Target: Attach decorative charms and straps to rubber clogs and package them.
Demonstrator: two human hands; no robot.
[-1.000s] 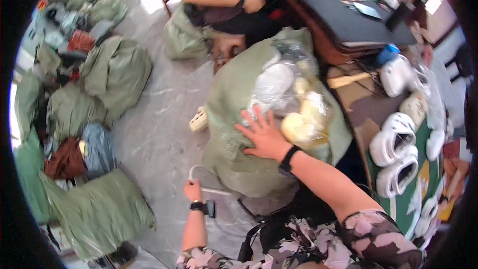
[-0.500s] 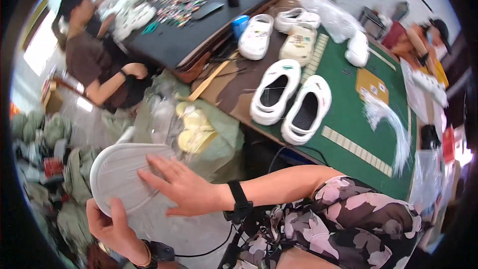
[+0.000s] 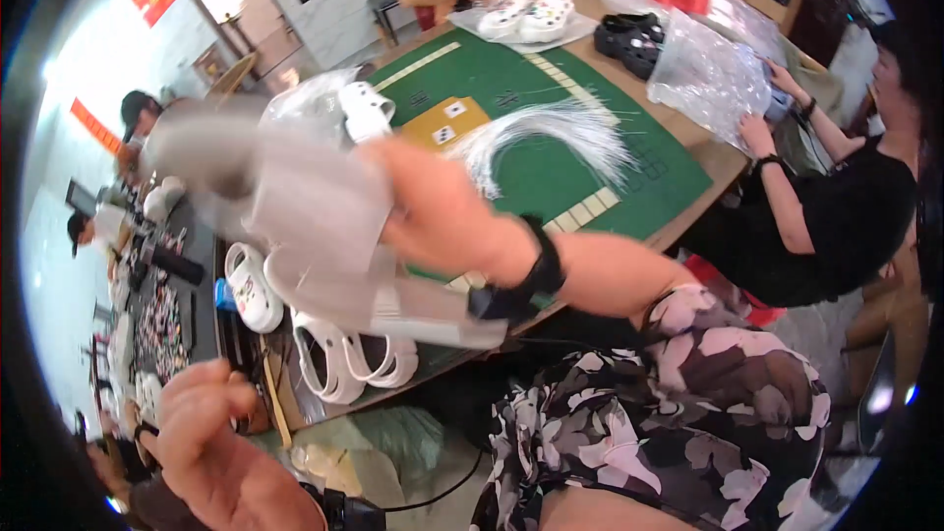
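The right hand closes its grip on a blurred pale grey plastic sheet above the green-matted tabletop, while the left hand hangs loosely open, holding nothing.

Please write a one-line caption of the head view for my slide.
Right hand carries a motion-blurred pale grey sheet over a green-matted table with white clogs.

Right hand outstretched — left hand low

White clogs, green table mat, black clogs, black-and-pink floral sleeve
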